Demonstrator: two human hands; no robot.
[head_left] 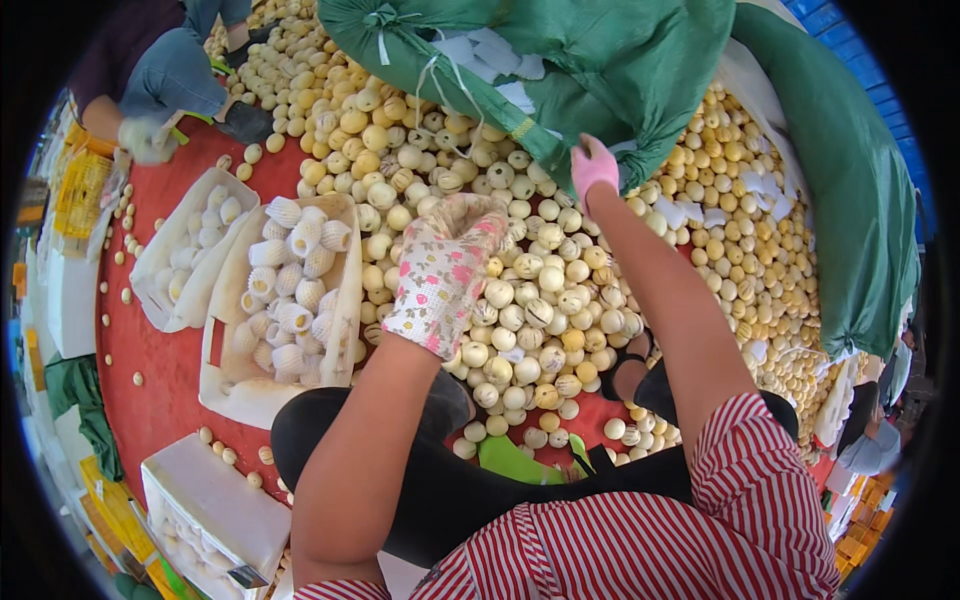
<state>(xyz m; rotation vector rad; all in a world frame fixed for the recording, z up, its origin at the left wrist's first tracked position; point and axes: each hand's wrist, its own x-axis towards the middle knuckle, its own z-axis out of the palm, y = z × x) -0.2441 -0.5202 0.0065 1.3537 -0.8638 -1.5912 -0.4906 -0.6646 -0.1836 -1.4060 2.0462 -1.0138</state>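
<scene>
Clamped on green bag (640, 70) with right hand (594, 170). Curled over fruit (540, 313), right of white crate (268, 386), with left hand (447, 268); cannot tell whether gripping any.

Dressed in short-sleeved shirt (630, 550), striped narrowly in red and white right onto both sleeves (755, 455) | wearing black trousers (430, 500) | covered on left hand (450, 260) by off-white glove (425, 310), printed with pink flowers and small brownish-grey leaves | covered on right hand (594, 168) by pink glove (597, 178) | bare-armed between sleeves and gloves
</scene>
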